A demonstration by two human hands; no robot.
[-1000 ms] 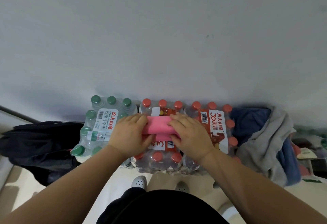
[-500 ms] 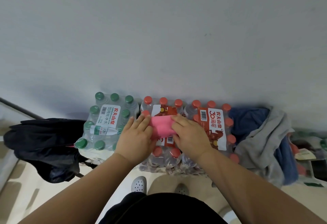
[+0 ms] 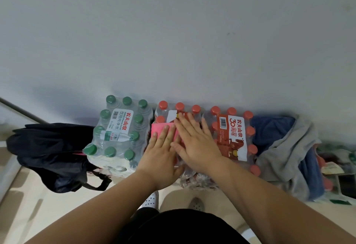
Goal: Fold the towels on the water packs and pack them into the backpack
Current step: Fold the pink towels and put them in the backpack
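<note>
A small folded pink towel (image 3: 157, 128) lies on the middle water pack (image 3: 169, 110), the one with red caps. My left hand (image 3: 161, 153) lies flat on the towel's near part with straight fingers. My right hand (image 3: 194, 139) presses flat beside it, fingers spread, covering the towel's right side. Most of the towel is hidden under both hands. A black backpack (image 3: 50, 147) slumps on the floor to the left of the packs.
A green-capped water pack (image 3: 117, 128) stands at the left and another red-capped pack (image 3: 233, 133) at the right. A heap of grey and blue towels (image 3: 285, 147) lies further right. The wall rises right behind the packs. My shoes show on the floor below.
Both hands went from curled around the pink towel to lying flat on it. The towel is now smaller and sits further left on the pack.
</note>
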